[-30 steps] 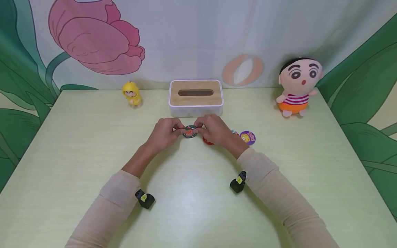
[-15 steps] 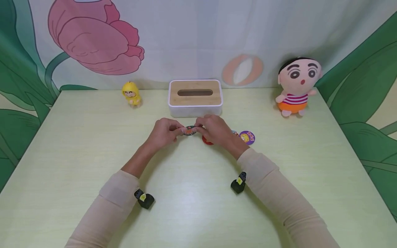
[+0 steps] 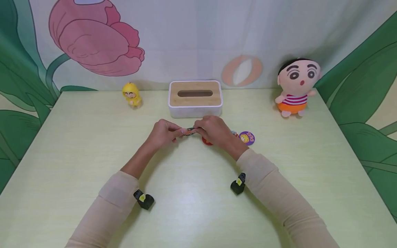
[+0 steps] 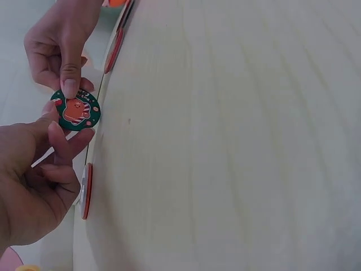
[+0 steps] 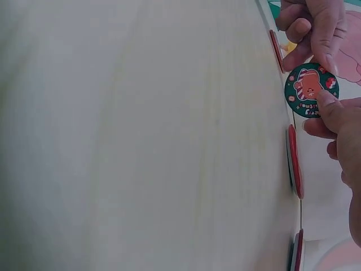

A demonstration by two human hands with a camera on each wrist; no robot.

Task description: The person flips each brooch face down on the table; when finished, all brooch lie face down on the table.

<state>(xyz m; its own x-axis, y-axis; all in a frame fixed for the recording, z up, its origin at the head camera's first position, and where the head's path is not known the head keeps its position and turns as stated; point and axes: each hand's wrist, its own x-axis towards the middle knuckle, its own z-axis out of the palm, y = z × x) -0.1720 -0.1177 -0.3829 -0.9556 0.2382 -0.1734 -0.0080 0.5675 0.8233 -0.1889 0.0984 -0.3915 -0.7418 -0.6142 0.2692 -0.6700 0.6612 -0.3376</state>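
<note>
A round green disc with a cartoon bear print is pinched between both hands, raised off the table. My left hand grips one edge between thumb and fingers. My right hand pinches the opposite edge, its thumb lying over the print. In the head view the disc is seen almost edge-on. A red disc lies partly hidden under the right hand. Beyond the right wrist are a mostly covered bluish disc and a purple disc. Another red-edged disc shows beside the left hand in the left wrist view.
A white tissue box with a wooden lid stands just behind the hands. A small yellow figurine is at the back left, and a plush doll sits at the back right. A printed curtain hangs behind the pale table.
The green disc has tilted between the fingers, so its printed face shows less in the head view. Both hands stay in nearly the same place.
</note>
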